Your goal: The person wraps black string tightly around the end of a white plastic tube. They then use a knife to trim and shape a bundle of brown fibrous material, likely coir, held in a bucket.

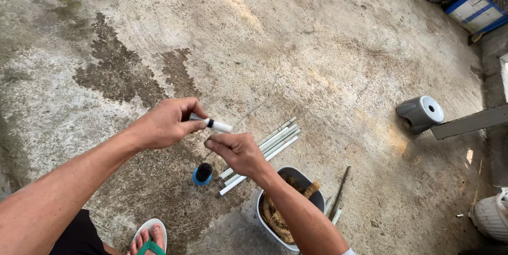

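Item: short white tube piece (214,123) with a dark band near one end, pinched in the left hand (168,122), fingers closed around its near end, held above the floor (296,43)

Right hand (236,150): just beside and below the tube, fingers curled together as if pinching something small; what it holds, if anything, cannot be told

Below the hands: blue cap (202,174) with a dark inside, standing on the concrete; a row of long white tubes (264,146) lying side by side, touching one another

Under the right forearm: grey bucket (296,202) holding brown fibre; a thin stick (338,194) beside it

Further right: grey cylinder-shaped fitting (422,112) on its side

State of work, as judged: one piece in hand, the laid-out tubes not yet handled

Near the left arm: foot in a green sandal (150,239)
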